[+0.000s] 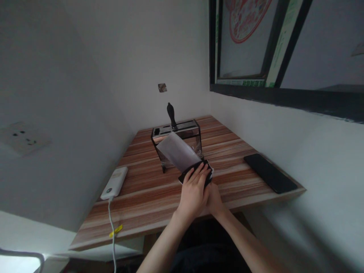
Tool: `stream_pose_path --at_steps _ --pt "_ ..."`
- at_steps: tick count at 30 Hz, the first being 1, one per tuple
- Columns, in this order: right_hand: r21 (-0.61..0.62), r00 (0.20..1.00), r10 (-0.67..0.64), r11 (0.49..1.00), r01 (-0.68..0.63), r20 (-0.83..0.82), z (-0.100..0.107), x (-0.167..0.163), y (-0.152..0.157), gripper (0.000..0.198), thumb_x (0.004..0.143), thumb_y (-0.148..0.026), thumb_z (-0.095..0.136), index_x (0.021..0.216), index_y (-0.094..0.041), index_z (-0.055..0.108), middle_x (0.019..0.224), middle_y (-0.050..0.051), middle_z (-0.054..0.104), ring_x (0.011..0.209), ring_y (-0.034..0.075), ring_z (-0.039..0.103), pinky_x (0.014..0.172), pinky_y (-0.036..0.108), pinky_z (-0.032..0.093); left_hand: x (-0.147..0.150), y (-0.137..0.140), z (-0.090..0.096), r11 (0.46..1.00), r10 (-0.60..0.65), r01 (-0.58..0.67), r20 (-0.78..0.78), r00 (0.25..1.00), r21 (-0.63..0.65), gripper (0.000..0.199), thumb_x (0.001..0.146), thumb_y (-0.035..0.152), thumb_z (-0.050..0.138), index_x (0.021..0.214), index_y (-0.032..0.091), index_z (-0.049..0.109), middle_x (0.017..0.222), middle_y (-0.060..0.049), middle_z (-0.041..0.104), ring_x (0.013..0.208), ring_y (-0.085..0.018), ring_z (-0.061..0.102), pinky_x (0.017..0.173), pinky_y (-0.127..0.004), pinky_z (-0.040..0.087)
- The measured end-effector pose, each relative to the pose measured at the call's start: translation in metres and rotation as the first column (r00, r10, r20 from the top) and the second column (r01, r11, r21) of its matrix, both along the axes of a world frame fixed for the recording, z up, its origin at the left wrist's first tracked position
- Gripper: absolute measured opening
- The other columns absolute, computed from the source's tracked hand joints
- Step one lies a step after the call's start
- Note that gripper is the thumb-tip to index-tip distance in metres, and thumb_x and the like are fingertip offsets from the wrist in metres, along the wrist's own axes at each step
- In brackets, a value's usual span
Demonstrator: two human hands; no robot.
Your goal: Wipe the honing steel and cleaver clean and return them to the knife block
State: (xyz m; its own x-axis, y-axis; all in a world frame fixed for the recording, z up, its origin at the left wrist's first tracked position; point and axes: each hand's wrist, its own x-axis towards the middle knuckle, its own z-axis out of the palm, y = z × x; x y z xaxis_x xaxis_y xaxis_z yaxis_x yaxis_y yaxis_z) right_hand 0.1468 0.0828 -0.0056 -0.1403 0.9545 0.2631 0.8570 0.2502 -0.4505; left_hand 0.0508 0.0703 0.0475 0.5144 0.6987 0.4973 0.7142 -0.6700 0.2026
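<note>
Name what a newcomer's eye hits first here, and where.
First, the broad grey blade-like piece at centre, with the left hand over the dark wrap at its near end and the right hand partly hidden beside it. Next, the black handle upright in the rack behind; then the red print at upper right.

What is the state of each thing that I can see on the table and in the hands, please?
Knife: held tilted, far part of blade bare.
Black cover: under the left hand, at the knife's near end.
Right hand: mostly hidden, grip unclear.
Knife rack: standing, one black handle sticking up.
Power bank: lying flat, cable plugged in.
Phone: lying flat, no lit screen showing.
Yellow tape: near the table's front edge.
</note>
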Motion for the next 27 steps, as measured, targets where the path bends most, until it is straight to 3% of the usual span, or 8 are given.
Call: stream_pose_path --at_steps 9,12,16,27 --pt "-0.023 1.0 0.013 1.0 -0.013 0.008 0.004 -0.001 -0.002 0.017 0.083 -0.015 0.051 0.091 -0.013 0.065 0.083 0.011 0.074 0.078 0.023 0.07 0.064 0.025 0.046 -0.009 0.012 0.013 0.989 0.131 -0.13 -0.019 0.991 0.071 0.046 0.088 0.013 0.043 0.134 0.018 0.041 0.145 -0.005 0.041 0.138 -0.017 0.029 0.113 -0.041 0.024" --pt "0.002 0.999 0.02 1.0 -0.02 -0.042 0.008 -0.002 -0.005 0.019 0.086 -0.025 0.052 0.101 -0.017 0.061 0.086 0.009 0.074 0.08 0.021 0.07 0.065 0.025 0.045 -0.019 0.019 0.021 0.978 0.176 -0.175 0.0 0.984 0.114 0.043 0.09 0.014 0.042 0.133 0.019 0.043 0.145 -0.006 0.041 0.138 -0.018 0.03 0.113 -0.041 0.023" --pt "0.048 0.999 0.007 0.999 -0.005 -0.049 0.008 -0.004 -0.006 0.023 0.089 -0.036 0.051 0.098 -0.019 0.061 0.081 0.007 0.074 0.076 0.022 0.07 0.062 0.026 0.043 -0.034 0.031 0.034 0.957 0.228 -0.231 0.039 0.973 0.174 0.042 0.091 0.015 0.039 0.133 0.019 0.042 0.145 -0.006 0.041 0.138 -0.018 0.029 0.113 -0.04 0.022" --pt "0.127 0.998 0.034 0.991 -0.027 -0.051 0.002 -0.003 -0.005 0.02 0.088 -0.034 0.054 0.099 -0.019 0.061 0.08 0.005 0.073 0.075 0.022 0.071 0.059 0.025 0.04 -0.063 0.064 0.062 0.895 0.319 -0.35 0.154 0.935 0.277 0.043 0.093 0.019 0.036 0.135 0.02 0.042 0.143 -0.006 0.044 0.138 -0.019 0.031 0.112 -0.041 0.022"
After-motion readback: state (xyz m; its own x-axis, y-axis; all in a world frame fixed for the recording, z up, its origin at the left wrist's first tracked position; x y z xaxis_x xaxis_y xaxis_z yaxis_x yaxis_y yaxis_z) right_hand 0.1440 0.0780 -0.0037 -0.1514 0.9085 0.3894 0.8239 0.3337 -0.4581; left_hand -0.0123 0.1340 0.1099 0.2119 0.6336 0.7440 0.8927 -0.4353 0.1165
